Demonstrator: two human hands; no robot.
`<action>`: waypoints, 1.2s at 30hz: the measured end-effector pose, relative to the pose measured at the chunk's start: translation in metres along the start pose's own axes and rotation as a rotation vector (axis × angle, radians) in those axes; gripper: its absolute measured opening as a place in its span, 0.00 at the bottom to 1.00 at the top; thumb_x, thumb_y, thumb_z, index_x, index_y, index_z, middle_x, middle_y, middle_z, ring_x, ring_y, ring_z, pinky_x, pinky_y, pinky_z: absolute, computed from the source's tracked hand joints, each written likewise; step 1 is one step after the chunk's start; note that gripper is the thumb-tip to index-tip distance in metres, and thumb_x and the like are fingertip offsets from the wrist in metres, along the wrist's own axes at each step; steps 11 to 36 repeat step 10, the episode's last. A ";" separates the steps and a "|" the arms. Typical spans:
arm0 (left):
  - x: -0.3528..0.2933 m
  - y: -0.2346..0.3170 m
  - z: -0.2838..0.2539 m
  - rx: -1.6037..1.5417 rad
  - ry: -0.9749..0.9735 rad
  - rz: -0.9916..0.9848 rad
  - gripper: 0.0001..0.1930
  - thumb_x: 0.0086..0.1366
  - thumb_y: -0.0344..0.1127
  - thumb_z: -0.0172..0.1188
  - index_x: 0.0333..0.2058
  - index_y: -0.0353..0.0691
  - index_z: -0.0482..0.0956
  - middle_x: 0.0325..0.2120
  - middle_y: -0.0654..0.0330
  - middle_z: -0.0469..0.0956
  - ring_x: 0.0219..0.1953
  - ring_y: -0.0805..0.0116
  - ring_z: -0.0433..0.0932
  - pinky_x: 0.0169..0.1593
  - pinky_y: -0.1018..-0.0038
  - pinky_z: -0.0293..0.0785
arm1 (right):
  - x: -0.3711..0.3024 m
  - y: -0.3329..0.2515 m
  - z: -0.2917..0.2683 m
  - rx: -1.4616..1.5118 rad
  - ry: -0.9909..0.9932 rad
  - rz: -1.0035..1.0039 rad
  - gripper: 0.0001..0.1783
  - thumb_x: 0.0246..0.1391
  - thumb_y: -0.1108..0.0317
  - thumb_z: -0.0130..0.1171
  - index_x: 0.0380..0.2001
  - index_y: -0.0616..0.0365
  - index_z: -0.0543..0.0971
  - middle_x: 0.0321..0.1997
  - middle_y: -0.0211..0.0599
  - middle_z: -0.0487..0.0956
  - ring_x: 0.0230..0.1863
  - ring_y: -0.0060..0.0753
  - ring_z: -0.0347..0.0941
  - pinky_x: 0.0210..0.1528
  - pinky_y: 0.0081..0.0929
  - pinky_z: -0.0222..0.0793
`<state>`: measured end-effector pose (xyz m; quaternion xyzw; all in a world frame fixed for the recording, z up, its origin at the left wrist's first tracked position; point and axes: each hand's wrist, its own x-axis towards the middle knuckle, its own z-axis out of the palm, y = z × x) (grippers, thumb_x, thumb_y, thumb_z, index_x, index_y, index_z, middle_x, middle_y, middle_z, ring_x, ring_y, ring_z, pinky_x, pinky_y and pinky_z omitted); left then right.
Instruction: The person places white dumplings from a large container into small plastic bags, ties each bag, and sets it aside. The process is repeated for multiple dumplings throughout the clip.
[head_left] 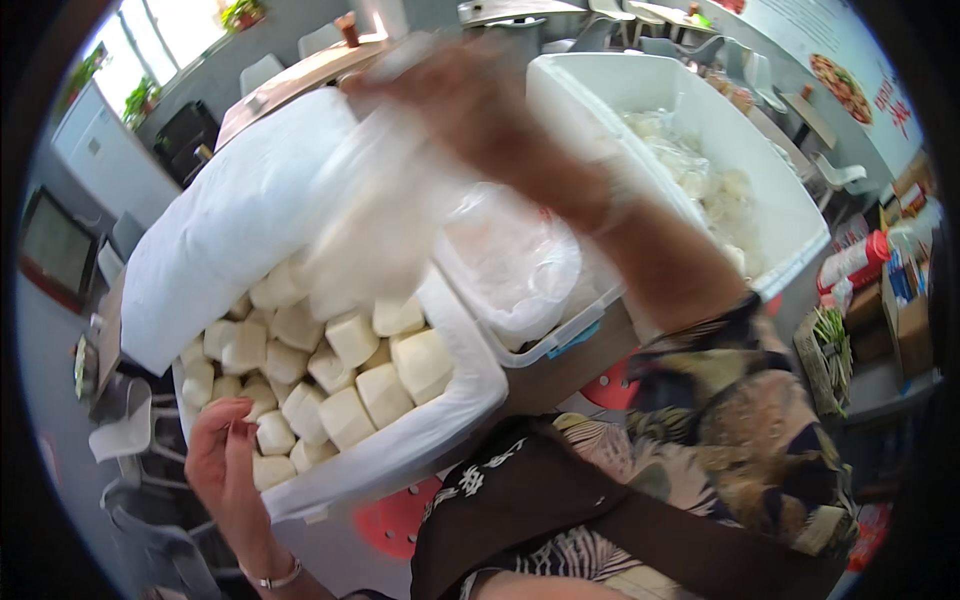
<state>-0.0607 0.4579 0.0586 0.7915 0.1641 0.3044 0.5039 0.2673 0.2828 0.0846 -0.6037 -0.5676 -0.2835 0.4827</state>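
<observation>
A white cloth-lined box (478, 385) is filled with white steamed buns (347, 415), with a thick white cloth (235, 215) folded back over its far side. My left hand (225, 465) is at the box's near left edge, beside the buns. Its fingers are curled and pressed together; anything between them is hidden. Raised over the far side of the box, my right hand (450, 95) is smeared by motion. It grips a clear plastic bag (375, 205) that hangs blurred above the buns; its contents are not distinct.
A clear tub (520, 270) lined with plastic stands right of the bun box. Beyond it, a large white foam box (690, 95) holds several filled plastic bags (690, 165). Red stools (390, 520) show below. Cluttered goods (865, 260) line the right side; chairs (130, 440) stand at left.
</observation>
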 end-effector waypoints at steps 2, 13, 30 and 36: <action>0.000 -0.026 -0.004 0.093 -0.017 -0.007 0.06 0.65 0.20 0.50 0.38 0.30 0.76 0.38 0.59 0.76 0.37 0.77 0.71 0.42 0.82 0.67 | 0.011 0.022 -0.075 -0.221 0.086 -0.107 0.08 0.56 0.78 0.51 0.34 0.62 0.80 0.36 0.44 0.82 0.39 0.36 0.79 0.44 0.28 0.74; -0.002 -0.060 0.005 0.088 -0.115 -0.090 0.06 0.65 0.22 0.52 0.39 0.32 0.76 0.34 0.64 0.74 0.34 0.78 0.70 0.41 0.84 0.66 | -0.054 0.076 -0.198 -0.872 -0.315 0.321 0.11 0.59 0.70 0.56 0.44 0.56 0.80 0.49 0.50 0.79 0.38 0.43 0.82 0.45 0.34 0.77; -0.002 -0.060 0.005 0.088 -0.115 -0.090 0.06 0.65 0.22 0.52 0.39 0.32 0.76 0.34 0.64 0.74 0.34 0.78 0.70 0.41 0.84 0.66 | -0.054 0.076 -0.198 -0.872 -0.315 0.321 0.11 0.59 0.70 0.56 0.44 0.56 0.80 0.49 0.50 0.79 0.38 0.43 0.82 0.45 0.34 0.77; -0.002 -0.060 0.005 0.088 -0.115 -0.090 0.06 0.65 0.22 0.52 0.39 0.32 0.76 0.34 0.64 0.74 0.34 0.78 0.70 0.41 0.84 0.66 | -0.054 0.076 -0.198 -0.872 -0.315 0.321 0.11 0.59 0.70 0.56 0.44 0.56 0.80 0.49 0.50 0.79 0.38 0.43 0.82 0.45 0.34 0.77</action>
